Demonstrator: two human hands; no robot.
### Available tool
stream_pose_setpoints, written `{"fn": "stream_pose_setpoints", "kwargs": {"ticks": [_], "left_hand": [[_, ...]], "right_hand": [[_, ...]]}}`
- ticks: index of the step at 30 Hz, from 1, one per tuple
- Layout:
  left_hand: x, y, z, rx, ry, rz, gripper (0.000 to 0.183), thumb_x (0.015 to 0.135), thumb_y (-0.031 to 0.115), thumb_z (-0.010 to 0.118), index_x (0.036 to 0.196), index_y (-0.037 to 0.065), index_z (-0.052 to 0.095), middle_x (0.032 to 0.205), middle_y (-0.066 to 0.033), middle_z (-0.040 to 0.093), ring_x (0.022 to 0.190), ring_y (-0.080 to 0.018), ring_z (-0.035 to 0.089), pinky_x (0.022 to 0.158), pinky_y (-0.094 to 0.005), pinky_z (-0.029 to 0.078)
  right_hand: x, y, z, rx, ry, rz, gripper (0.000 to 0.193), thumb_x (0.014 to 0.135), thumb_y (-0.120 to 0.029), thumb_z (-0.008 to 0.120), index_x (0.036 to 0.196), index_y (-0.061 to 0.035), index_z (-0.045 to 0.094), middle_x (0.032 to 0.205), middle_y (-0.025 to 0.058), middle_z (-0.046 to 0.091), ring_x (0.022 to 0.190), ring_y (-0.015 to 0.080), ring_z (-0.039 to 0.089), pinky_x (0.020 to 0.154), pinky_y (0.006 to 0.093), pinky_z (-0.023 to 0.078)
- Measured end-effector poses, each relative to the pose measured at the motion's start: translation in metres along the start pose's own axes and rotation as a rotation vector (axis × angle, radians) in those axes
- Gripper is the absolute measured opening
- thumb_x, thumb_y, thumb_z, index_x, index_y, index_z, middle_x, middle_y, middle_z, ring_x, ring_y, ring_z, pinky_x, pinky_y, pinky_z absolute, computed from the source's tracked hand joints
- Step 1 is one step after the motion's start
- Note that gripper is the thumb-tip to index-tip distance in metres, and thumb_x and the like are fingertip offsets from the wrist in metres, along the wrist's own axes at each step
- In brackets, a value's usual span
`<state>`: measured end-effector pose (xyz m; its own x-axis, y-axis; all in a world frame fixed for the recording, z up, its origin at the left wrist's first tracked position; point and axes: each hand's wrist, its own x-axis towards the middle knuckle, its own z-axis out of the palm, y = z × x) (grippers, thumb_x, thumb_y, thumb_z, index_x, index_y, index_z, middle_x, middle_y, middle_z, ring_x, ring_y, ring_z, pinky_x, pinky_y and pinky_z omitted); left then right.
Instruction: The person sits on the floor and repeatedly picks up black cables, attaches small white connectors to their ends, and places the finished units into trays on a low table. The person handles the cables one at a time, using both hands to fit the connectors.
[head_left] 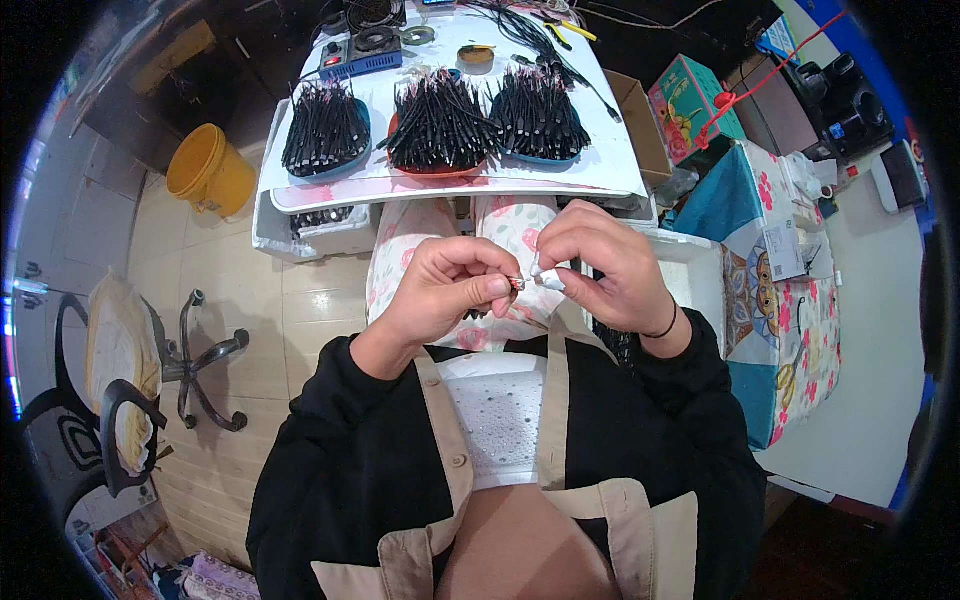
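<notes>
Frame centre: my left hand [440, 290] grip pinches a tiny reddish-tipped metal piece [517, 283]; my right hand [600, 262] grip pinches a small white plastic sleeve [545, 279]. Both mostly hidden by fingers, hard to identify.

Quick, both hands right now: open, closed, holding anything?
Left hand: closed, fingertips pinching a small reddish-tipped part.
Right hand: closed, pinching a small white piece against that part.
</notes>
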<state>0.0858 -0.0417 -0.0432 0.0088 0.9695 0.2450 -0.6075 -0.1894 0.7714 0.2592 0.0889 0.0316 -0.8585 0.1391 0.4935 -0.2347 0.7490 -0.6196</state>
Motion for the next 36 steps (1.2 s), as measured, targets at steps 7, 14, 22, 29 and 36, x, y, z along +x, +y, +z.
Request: {"fn": "stream_pose_setpoints", "kwargs": {"ticks": [7, 14, 22, 29, 36], "left_hand": [[-0.001, 0.0, -0.002, 0.046, -0.018, -0.021, 0.012, 0.089, 0.001, 0.063, 0.099, -0.005, 0.065, 0.082, -0.0089, 0.065, 0.071, -0.0112, 0.062, 0.062, -0.0217, 0.048], [-0.001, 0.001, -0.001, -0.004, -0.01, 0.003, 0.012, 0.089, 0.0, 0.062, 0.1, -0.006, 0.064, 0.083, -0.0097, 0.065, 0.072, -0.012, 0.061, 0.065, -0.0233, 0.049], [0.0, 0.002, 0.0, -0.035, -0.011, -0.02, 0.012, 0.089, 0.001, 0.063, 0.099, -0.006, 0.064, 0.084, -0.0097, 0.065, 0.072, -0.0121, 0.061, 0.066, -0.0242, 0.05], [-0.001, 0.01, 0.009, 0.484, 0.028, 0.106, 0.012, 0.086, -0.001, 0.064, 0.098, -0.004, 0.065, 0.08, -0.009, 0.066, 0.07, -0.015, 0.064, 0.062, -0.0259, 0.049], [0.003, 0.016, 0.013, 1.07, -0.014, 0.402, 0.013, 0.083, -0.003, 0.065, 0.096, -0.003, 0.066, 0.078, -0.0102, 0.066, 0.068, -0.0165, 0.064, 0.062, -0.0266, 0.049]], "right_hand": [[0.001, 0.01, 0.002, 0.132, -0.06, 0.03, 0.014, 0.079, -0.003, 0.063, 0.093, -0.0016, 0.06, 0.091, 0.0107, 0.059, 0.087, 0.0279, 0.058, 0.077, 0.036, 0.047], [-0.008, 0.009, 0.011, 0.106, 0.041, 0.05, 0.018, 0.078, -0.002, 0.064, 0.096, -0.0015, 0.061, 0.096, 0.0111, 0.061, 0.089, 0.0272, 0.059, 0.078, 0.0353, 0.048], [-0.009, -0.003, 0.017, -0.085, 0.14, -0.035, 0.026, 0.07, 0.001, 0.072, 0.095, -0.0028, 0.063, 0.093, 0.0112, 0.061, 0.086, 0.0293, 0.06, 0.075, 0.0368, 0.049], [-0.018, 0.001, 0.017, -0.038, 0.073, 0.06, 0.017, 0.078, 0.001, 0.066, 0.094, -0.0003, 0.061, 0.091, 0.0099, 0.062, 0.081, 0.0241, 0.06, 0.071, 0.0316, 0.048], [-0.025, 0.011, 0.017, 1.12, -0.04, 0.744, 0.017, 0.091, -0.004, 0.057, 0.106, 0.0051, 0.061, 0.094, 0.0037, 0.063, 0.081, 0.0081, 0.059, 0.072, 0.0218, 0.048]]}}
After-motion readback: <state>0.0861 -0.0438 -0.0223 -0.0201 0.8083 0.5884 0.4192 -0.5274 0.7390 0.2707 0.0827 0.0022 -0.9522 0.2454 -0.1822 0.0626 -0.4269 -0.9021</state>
